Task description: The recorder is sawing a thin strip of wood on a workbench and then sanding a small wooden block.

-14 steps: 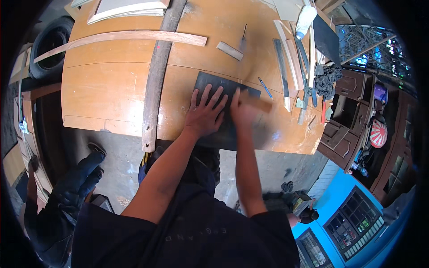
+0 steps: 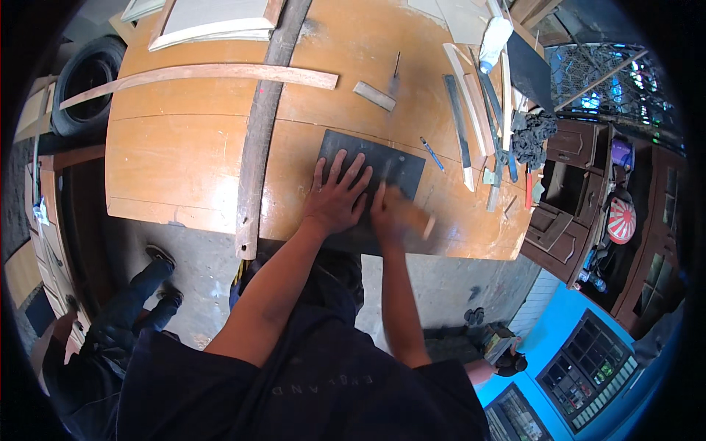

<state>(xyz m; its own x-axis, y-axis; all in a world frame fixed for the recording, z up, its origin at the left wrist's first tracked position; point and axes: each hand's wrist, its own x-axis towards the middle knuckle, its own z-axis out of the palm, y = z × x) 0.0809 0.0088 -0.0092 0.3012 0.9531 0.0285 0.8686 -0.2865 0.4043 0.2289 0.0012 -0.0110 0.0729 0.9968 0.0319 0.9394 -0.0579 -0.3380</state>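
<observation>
A flat black panel (image 2: 407, 166) lies at the near edge of the wooden table (image 2: 180, 158). My left hand (image 2: 335, 200) presses flat on it, fingers stretched and apart. Over the panel's right part, my right hand (image 2: 385, 217) is closed around a tan wooden block (image 2: 415, 214), which reaches out to the right past the panel's edge. Both hand and block are smeared by motion, and the block's underside is hidden. Just right of the panel lies a blue pen (image 2: 432, 154).
A dark wooden beam (image 2: 259, 147) crosses the table on my left, with a long thin strip (image 2: 220, 71) over it. A short grey wood piece (image 2: 374, 96) lies beyond the panel. Several strips, a white bottle (image 2: 496, 44) and a black cloth (image 2: 533, 137) are at right. A person (image 2: 110, 334) is at left.
My right hand has swept the wooden block toward me across the panel, and the block has turned. My left hand stays flat on the panel. The whole view has shifted slightly.
</observation>
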